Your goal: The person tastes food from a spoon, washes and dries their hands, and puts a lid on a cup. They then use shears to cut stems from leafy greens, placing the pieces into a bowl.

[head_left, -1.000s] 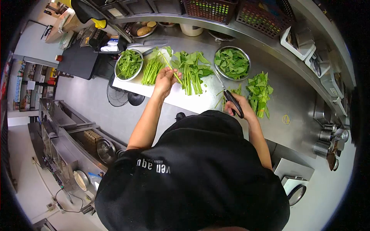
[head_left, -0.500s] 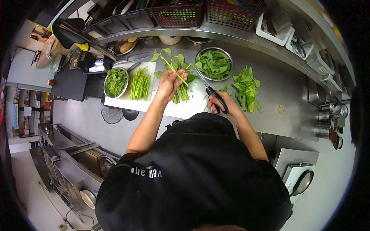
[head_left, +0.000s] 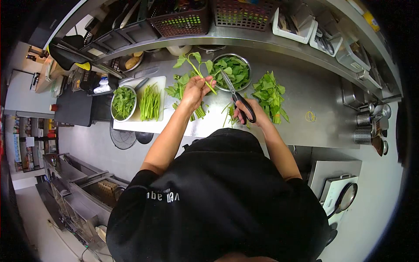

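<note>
Between the fingers of my left hand (head_left: 196,91) is a leafy green stem (head_left: 193,64), its leaves pointing away from me. My right hand (head_left: 255,112) grips black-handled scissors (head_left: 236,94), whose blades reach up to the near-left rim of a metal bowl (head_left: 249,81) of cut leaves (head_left: 234,71). Beneath my left hand lies a bunch of leafy stems (head_left: 180,85), partly hidden by the hand. Short stem pieces (head_left: 228,112) are on the worktop left of the scissors. A bundle of leafy greens (head_left: 269,94) lies to the right of my right hand.
A white cutting board (head_left: 159,93) carries trimmed stems (head_left: 150,103); a bowl of greens (head_left: 124,103) sits at its left, with a knife (head_left: 142,83) behind. Yellow rubber bands (head_left: 310,116) lie at right. Overhead, a steel shelf (head_left: 244,38) holds brown baskets (head_left: 180,23) and white trays (head_left: 293,26).
The view has shifted slightly. The scissors have moved away from the stem in my left hand toward the metal bowl, and more short stem pieces show on the worktop.
</note>
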### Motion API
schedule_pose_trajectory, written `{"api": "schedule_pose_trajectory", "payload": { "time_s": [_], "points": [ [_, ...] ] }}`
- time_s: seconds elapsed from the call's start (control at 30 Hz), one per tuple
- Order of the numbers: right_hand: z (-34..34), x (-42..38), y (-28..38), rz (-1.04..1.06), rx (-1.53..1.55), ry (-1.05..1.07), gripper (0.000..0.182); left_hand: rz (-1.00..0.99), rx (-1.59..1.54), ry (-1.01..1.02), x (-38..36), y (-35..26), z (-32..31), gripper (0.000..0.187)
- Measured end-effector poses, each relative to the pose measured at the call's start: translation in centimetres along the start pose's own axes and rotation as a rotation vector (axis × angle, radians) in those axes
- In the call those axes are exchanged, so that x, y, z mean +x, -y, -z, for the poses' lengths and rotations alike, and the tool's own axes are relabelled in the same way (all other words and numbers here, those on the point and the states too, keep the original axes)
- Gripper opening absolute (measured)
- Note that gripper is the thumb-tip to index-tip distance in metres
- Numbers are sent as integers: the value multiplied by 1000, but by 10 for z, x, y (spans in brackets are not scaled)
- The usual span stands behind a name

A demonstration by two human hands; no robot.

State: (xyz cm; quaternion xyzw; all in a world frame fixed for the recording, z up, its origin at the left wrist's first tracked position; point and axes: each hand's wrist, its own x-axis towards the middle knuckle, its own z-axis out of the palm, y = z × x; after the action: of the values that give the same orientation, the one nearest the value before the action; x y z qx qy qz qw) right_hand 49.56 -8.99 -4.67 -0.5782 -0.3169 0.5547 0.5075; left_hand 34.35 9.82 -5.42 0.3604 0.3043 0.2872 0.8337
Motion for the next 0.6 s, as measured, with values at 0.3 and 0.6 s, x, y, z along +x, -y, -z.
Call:
{"api": "schedule_pose_trajectory", "payload": {
  "time_s": [0.3, 0.6],
  "points": [
    [17, 7, -12, 3, 28, -91, 39, 38, 104, 22, 20, 9, -18, 13],
    [27, 7, -7, -34, 41, -148, 48, 16, 213, 29, 38, 13, -31, 16]
  ]
}}
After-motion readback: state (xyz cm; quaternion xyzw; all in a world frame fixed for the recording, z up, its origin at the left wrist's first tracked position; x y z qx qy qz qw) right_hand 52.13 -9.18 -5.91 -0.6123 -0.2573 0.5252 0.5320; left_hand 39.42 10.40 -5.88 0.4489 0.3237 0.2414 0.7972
